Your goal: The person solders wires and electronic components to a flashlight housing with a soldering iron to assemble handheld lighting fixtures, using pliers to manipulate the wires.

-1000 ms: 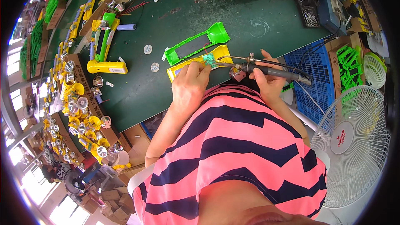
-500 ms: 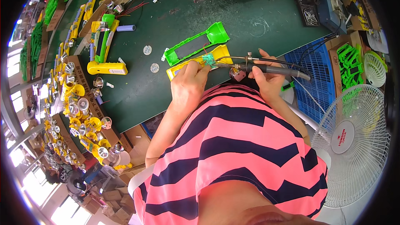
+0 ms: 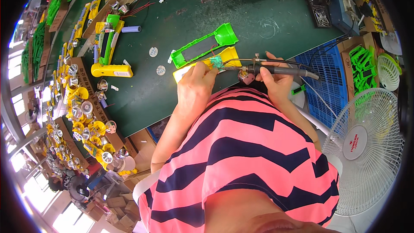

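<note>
My right hand (image 3: 278,82) is closed around a soldering iron (image 3: 286,70) with a thin feed tube (image 3: 276,61) clamped along it. Its tip points left, at a small green circuit board (image 3: 216,62) with thin wires. The board lies in a yellow plastic housing (image 3: 231,54), tilted on the bench's near side. With bent fingers, my left hand (image 3: 196,82) grips this housing beside the board; its fingertips are partly hidden. Just beyond lies an open green plastic housing (image 3: 226,35). A shiny lamp reflector with a pinkish disc (image 3: 247,77) sits below the iron's tip.
Left on the green bench (image 3: 146,88) are a yellow-and-green lamp (image 3: 111,70), a lilac battery (image 3: 131,29) and two round discs (image 3: 153,51). Many yellow lamp parts (image 3: 86,108) line the left edge. A white fan (image 3: 362,146) and blue crate (image 3: 321,73) stand at right.
The iron has shifted very slightly left, its tip staying at the circuit board. Both hands keep nearly the same place and grip.
</note>
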The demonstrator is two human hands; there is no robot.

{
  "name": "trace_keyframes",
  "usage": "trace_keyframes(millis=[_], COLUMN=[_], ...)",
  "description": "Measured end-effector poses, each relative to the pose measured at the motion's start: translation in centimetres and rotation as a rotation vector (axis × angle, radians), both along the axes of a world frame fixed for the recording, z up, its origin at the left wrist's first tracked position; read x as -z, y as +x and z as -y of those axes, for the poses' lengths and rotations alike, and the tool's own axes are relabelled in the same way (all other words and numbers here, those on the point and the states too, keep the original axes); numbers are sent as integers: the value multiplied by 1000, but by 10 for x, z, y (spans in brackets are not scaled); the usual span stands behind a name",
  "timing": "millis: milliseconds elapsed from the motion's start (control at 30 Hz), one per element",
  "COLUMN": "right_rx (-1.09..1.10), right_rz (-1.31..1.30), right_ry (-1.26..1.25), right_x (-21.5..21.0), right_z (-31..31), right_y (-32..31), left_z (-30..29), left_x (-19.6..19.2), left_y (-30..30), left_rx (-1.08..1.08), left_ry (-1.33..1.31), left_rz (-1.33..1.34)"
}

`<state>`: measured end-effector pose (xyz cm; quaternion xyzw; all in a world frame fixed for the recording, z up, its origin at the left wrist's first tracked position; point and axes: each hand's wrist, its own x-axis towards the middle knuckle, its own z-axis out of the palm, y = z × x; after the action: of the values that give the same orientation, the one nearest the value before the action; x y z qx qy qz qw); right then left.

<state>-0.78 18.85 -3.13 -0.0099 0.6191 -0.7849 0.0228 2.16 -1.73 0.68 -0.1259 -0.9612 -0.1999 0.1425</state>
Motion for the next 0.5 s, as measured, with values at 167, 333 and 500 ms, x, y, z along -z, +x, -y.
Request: trace_keyframes(millis=[167,333,500], right_rx=[-9,115,385], right_rz=[-63,-46,-83], right_ry=[-29,70,412], right_x=[1,-7,12], right_z=[-1,2,-36], right_y=[-11,-27,-37], left_z=[2,6,-8], left_x=[2,-3,11], left_y=[-10,-5,-5], left_rx=[21,-27,-6], left_ry=[3,-41,4], left_rz=[-5,53,10])
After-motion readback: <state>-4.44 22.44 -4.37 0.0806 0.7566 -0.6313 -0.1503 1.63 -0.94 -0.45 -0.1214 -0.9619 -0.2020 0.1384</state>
